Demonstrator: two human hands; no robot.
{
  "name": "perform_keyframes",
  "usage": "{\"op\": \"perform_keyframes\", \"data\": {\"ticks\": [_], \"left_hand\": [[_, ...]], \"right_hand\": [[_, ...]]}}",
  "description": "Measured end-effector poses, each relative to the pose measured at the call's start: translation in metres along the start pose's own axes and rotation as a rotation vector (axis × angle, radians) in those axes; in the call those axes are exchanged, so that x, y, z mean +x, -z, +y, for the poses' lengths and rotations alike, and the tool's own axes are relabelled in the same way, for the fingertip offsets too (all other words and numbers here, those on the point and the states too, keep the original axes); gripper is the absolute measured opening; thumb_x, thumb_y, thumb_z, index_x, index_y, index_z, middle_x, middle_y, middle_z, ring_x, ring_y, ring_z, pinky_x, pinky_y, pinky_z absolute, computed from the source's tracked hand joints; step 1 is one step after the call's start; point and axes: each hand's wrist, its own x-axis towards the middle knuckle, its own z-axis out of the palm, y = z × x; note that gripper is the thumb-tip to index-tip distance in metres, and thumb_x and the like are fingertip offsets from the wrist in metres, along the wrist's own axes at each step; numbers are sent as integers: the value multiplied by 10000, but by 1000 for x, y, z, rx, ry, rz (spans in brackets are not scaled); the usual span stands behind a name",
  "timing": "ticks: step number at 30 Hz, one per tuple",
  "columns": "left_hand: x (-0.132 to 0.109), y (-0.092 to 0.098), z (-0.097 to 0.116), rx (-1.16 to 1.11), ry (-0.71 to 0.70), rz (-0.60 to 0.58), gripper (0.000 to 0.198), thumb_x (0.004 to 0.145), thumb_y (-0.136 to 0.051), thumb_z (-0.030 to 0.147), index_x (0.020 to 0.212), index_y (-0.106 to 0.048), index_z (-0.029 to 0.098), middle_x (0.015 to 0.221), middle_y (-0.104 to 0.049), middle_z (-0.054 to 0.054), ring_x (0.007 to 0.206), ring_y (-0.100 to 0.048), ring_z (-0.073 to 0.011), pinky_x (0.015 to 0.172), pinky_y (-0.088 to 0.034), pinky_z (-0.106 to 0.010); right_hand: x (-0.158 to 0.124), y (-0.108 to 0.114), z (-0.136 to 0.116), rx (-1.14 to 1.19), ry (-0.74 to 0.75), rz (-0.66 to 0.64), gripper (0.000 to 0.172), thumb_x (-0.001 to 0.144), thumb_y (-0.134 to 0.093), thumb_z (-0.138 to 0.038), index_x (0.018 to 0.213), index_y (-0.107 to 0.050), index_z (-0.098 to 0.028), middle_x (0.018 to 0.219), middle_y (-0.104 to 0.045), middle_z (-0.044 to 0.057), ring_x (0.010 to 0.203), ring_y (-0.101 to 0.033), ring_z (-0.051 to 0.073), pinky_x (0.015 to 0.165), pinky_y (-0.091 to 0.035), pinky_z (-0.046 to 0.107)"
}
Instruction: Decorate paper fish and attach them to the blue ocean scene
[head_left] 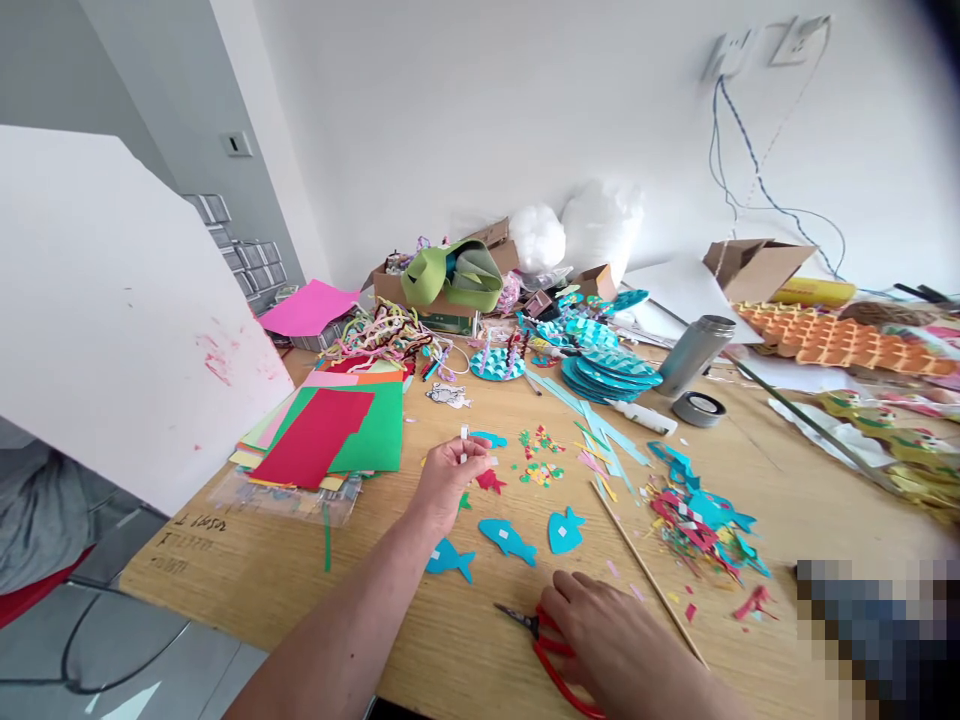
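My left hand [450, 478] is pinched over the middle of the table, with small white pieces [465, 432] that look like tape at its fingertips. Under and beside it lie a blue paper fish [491, 439] and a red paper fish [490, 482]. Nearer to me are a blue fish [508, 540] and a rounder blue fish [565, 530], each bearing a white square. Another blue fish [450, 560] is partly behind my left forearm. At the front, my right hand [592, 620] has its fingers curled on the red handles of the scissors [555, 660], blades pointing left.
Coloured paper sheets [322, 435] are stacked at left. Small paper bits [541, 472] lie mid-table. A wooden stick [649, 575], blue scraps [705, 505], a glue bottle [645, 417] and a metal flask [697, 355] are on the right. Blue plates [611, 375] are stacked behind.
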Motion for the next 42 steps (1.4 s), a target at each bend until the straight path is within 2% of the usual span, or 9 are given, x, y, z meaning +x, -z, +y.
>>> {"op": "perform_keyframes", "data": {"ticks": [5,7,10,15,24,27,30,36,42], "left_hand": [[-4,-4,3,22,6,-16,127,542,-741,216,568,-646,137,932,-650,-67,766,-535,-132,632,-383,-230],[-5,-5,4,9,5,-32,136,540,-748,214,585,-651,130,942,-640,-70,755,-534,-127,627,-396,-225],[-7,-6,3,-23,22,-39,147,540,-755,216,615,-665,127,947,-635,-67,740,-534,-116,623,-410,-223],[-7,-5,4,-43,7,-41,117,553,-736,199,613,-669,124,929,-636,-68,707,-522,-104,603,-400,-222],[-5,-3,5,-9,-25,-51,103,583,-708,207,613,-650,127,949,-630,-58,667,-501,-89,603,-385,-232],[-4,-2,6,74,-85,-5,132,624,-694,249,690,-663,139,772,-616,-19,608,-458,-81,564,-345,-220],[1,2,6,140,-132,71,189,664,-664,271,810,-660,152,661,-563,23,552,-420,-74,531,-322,-211],[10,13,2,304,-249,180,203,674,-616,191,875,-639,171,879,-655,-22,607,-500,-85,563,-380,-208],[11,17,2,338,-272,231,227,679,-578,159,899,-633,172,832,-643,-17,589,-501,-90,551,-387,-205]], "right_hand": [[6,30,12,379,12,204,157,860,-496,-146,824,-639,-198,822,-671,39,737,-635,159,648,-436,250],[21,47,19,585,-23,389,176,890,-461,-218,791,-604,-195,734,-644,16,652,-593,129,599,-425,233],[50,61,26,863,-89,472,180,851,-507,-329,776,-587,-185,666,-609,4,583,-561,125,529,-430,228],[82,58,27,1095,-99,424,214,789,-545,-382,741,-566,-175,636,-603,0,530,-551,113,513,-462,235],[89,58,22,1147,-97,394,201,756,-526,-375,676,-508,-191,570,-550,-27,498,-523,98,486,-425,216],[94,60,26,1109,-159,372,187,767,-497,-360,673,-482,-199,562,-527,-40,490,-519,90,479,-425,202],[103,59,35,1041,-204,277,153,783,-474,-313,683,-489,-197,582,-540,-35,505,-526,87,477,-430,191],[133,42,53,932,-184,15,128,748,-521,-205,628,-551,-171,500,-540,-33,407,-473,75,407,-374,184],[157,34,60,777,-208,-83,108,738,-572,-180,671,-646,-139,516,-576,-24,386,-403,50,380,-276,179]]}}
